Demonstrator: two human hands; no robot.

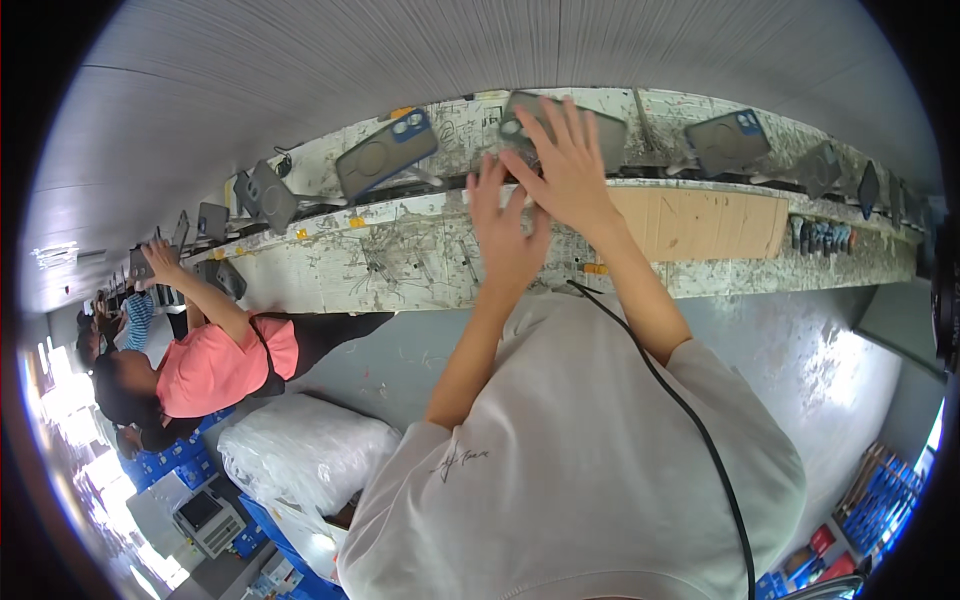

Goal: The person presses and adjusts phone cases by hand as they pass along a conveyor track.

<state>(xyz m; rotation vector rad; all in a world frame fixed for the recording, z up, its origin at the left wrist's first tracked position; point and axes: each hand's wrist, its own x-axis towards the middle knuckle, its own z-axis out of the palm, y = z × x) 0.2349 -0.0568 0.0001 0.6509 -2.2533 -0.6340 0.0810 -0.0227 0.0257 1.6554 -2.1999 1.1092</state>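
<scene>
Both arms reach up and away from the body to a long, paint-spattered counter (420,250). The right hand (565,165) is stretched furthest, its fingers (548,118) spread wide and laid flat over a grey phone case (600,125) that stands on a holder on the counter's upper run; the hand touches the case but does not close round it. The left hand (505,230) sits just below and left of that case, palm to the counter, fingers (487,180) loosely open and holding nothing.

Counting from the covered case, one case with a blue camera panel (385,155) stands to its left, and one more (728,140) to its right. Further cases run off both ways, too small to count surely. A brown cardboard sheet (700,222) lies just right of the case, below it. Far left of it, a person in a pink shirt (215,365) reaches to the same counter.
</scene>
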